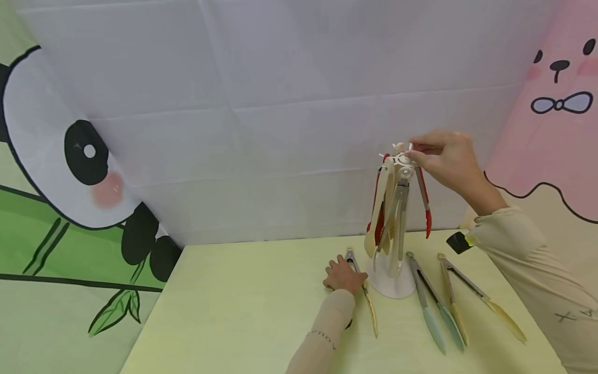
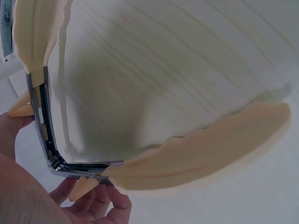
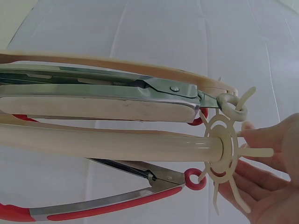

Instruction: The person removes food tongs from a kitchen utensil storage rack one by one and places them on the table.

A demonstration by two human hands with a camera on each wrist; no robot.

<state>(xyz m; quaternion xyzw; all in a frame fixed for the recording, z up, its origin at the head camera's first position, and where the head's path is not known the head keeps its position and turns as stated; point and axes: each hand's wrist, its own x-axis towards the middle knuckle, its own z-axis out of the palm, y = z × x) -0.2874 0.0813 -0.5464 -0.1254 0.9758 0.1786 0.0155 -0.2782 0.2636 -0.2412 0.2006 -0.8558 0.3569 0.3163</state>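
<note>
On the counter [image 1: 224, 301] stands the white utensil stand [image 1: 392, 285] with red tongs [image 1: 428, 223] hung from it; pale-green tongs [image 1: 434, 330] and yellow-tipped tongs [image 1: 506, 320] lie splayed to its right, presumably for easy reach. To its left, my left hand [image 1: 343, 276] grips beige tongs [image 1: 371, 309] near the hinge [image 2: 57, 163], likely the easiest part to grasp, and my right hand [image 1: 446, 158] pinches the hook wheel [image 3: 227, 147] at the top, probably for steadiness.
</note>
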